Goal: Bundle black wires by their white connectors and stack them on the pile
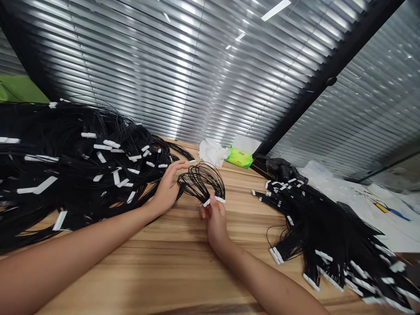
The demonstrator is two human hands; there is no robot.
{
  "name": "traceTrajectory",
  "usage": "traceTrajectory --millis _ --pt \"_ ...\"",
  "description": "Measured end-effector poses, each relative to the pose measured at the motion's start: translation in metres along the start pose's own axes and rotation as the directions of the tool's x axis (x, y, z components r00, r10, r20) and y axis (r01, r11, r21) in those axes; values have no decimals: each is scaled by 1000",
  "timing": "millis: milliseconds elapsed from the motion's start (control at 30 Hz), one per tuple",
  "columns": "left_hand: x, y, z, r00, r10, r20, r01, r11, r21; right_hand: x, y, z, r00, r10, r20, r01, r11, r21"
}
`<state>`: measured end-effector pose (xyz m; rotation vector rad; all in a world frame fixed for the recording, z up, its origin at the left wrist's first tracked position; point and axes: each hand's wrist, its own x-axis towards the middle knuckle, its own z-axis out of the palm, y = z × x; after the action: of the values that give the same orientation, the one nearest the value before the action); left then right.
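- Nearest, a striped wooden tabletop [157,271] is crossed from both lower corners by two bare forearms.
- The right hand [217,221] is closed, with white connectors [206,202] pinched between thumb and fingers at one end of a black wire bundle [201,175].
- The bundle is held above the middle of the table, its wires bowed upward in a loop between the two hands.
- The left hand [168,188] is placed at the other side of that loop, fingers stretched out; wires are seen against its palm side, but whether they are gripped cannot be told.
- To the right, a pile of black wires [321,218] with white end pieces is spread over the table.
- To the left, a larger wire heap [75,162] is stacked, dotted with white connectors.
- Beyond the hands, a crumpled white tissue [213,152] is set beside a green tissue pack [240,157].
- Farther right, clear plastic bags [323,175] and a yellow-and-blue tool [390,211] are laid on a white surface [390,238].
- Behind everything, the windows are covered by silvery blinds [157,65], divided by a dark slanting post [315,83].
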<state>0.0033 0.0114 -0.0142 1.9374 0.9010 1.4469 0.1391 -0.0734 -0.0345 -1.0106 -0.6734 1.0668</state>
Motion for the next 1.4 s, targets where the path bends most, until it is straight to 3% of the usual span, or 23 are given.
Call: traceTrajectory --millis 133,267,400,700,967,1400 --pt "-4 6 -4 988 152 18 -153 984 89 4 1 -2 999 13 -46 -13 1000 4" --pt "-10 13 -5 944 250 213 -292 936 198 6 3 -3 999 19 -36 -20 999 -31" --pt "-12 16 -3 889 281 363 -360 917 171 6 4 -3 1000 13 -11 -13 997 -70" --pt "-11 11 0 881 226 417 -299 947 118 7 5 -4 1000 5 -22 -7 994 -107" --pt "-8 3 -5 833 301 463 -431 879 204 7 4 -4 1000 15 -8 -16 988 -152" --pt "-7 6 -9 794 426 433 -590 712 380 8 5 -3 1000 12 17 -8 977 -213"
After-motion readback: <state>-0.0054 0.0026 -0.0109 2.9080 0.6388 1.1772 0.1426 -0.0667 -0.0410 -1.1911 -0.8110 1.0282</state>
